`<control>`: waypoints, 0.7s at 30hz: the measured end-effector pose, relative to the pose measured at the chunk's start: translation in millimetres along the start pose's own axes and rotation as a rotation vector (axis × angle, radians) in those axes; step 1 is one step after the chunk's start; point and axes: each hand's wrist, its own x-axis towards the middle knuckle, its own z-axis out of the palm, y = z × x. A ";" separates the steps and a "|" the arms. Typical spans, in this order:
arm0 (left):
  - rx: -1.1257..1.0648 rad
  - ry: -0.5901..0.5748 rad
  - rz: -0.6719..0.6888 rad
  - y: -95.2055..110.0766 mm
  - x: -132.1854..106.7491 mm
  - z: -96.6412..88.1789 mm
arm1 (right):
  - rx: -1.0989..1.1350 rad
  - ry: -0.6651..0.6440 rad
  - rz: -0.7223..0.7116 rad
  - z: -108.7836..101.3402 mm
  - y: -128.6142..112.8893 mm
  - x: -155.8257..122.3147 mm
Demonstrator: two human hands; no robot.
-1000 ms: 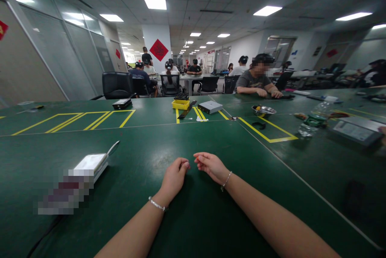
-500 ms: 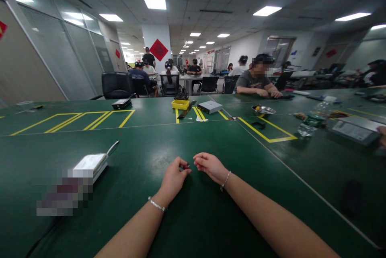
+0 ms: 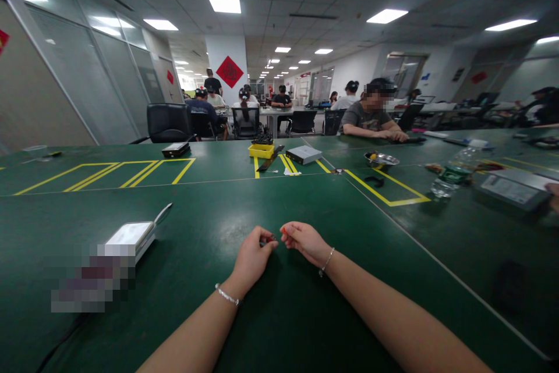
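Note:
Above the green table (image 3: 174, 280), my left hand (image 3: 253, 255) is closed in a pinch. Between its thumb and fingers is a small dark, shiny piece (image 3: 273, 238), too small to name. My right hand (image 3: 304, 242) faces it across a narrow gap. A tiny orange-red piece (image 3: 283, 231) shows at its pinched fingertips; its kind cannot be made out. The two hands do not touch each other.
To the left lies a white device with a lit screen (image 3: 130, 235) and a cable. Farther off are a yellow box (image 3: 261, 151), a grey box (image 3: 304, 155), a metal bowl (image 3: 381, 159) and a plastic bottle (image 3: 452, 172). A person (image 3: 375, 114) sits across the table.
Something red showed at my left fingertips earlier; now orange-red shows at my right fingertips, and the left holds only a dark, shiny piece. Both hands have barely moved.

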 end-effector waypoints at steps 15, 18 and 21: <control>-0.038 -0.062 0.023 3.2 -1.4 -2.2 | 0.013 0.000 0.010 -2.0 3.2 0.6; -0.045 -0.077 0.016 3.7 -1.4 -1.8 | 0.023 0.004 0.003 -0.8 2.6 0.5; -0.038 -0.091 0.008 3.7 -1.9 -1.2 | 0.029 0.005 -0.013 -0.8 2.6 0.9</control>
